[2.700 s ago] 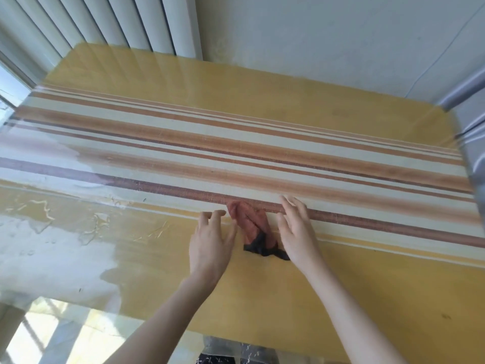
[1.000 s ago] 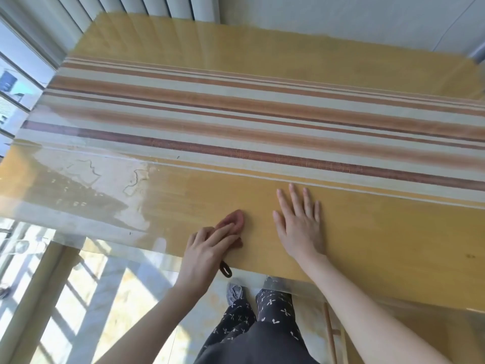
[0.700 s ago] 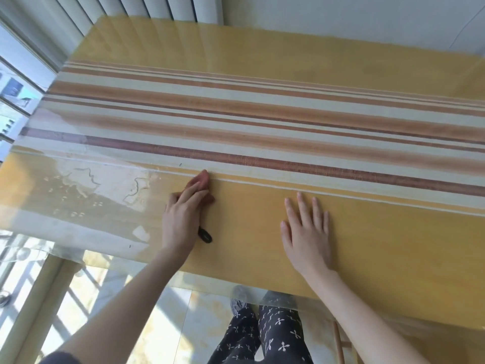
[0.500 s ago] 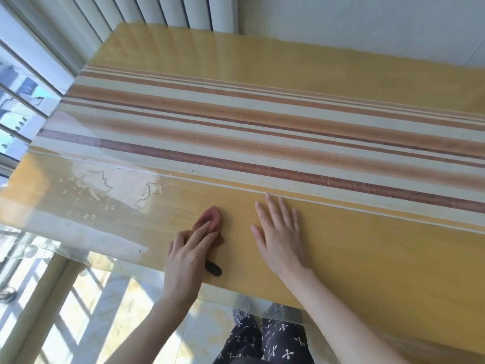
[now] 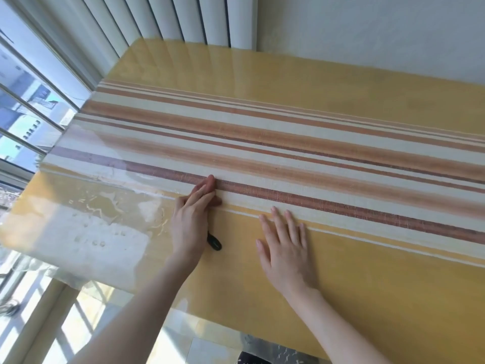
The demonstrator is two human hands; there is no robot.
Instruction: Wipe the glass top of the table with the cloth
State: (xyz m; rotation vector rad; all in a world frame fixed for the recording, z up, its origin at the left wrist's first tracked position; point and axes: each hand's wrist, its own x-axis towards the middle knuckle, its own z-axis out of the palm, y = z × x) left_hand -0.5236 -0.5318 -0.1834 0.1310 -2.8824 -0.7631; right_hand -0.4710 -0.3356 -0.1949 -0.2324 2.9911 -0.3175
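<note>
The glass table top (image 5: 354,279) lies over a yellow cloth with red, orange and cream stripes. My left hand (image 5: 190,219) presses flat on a small reddish cloth (image 5: 211,183), whose tip shows past my fingertips on the dark red stripe. A black loop of the cloth (image 5: 215,243) sticks out beside my wrist. My right hand (image 5: 284,250) rests flat and open on the glass to the right, holding nothing. Wet smears and droplets (image 5: 105,214) cover the glass left of my left hand.
A window with bars (image 5: 23,111) runs along the left, vertical blinds (image 5: 157,19) hang at the back left, and a white wall (image 5: 367,30) stands behind the table. The table's near edge (image 5: 210,319) shows tiled floor beneath.
My left hand has pushed the cloth away from me, from the yellow band up to the dark red stripe. My right hand stays flat on the glass. The view has shifted left.
</note>
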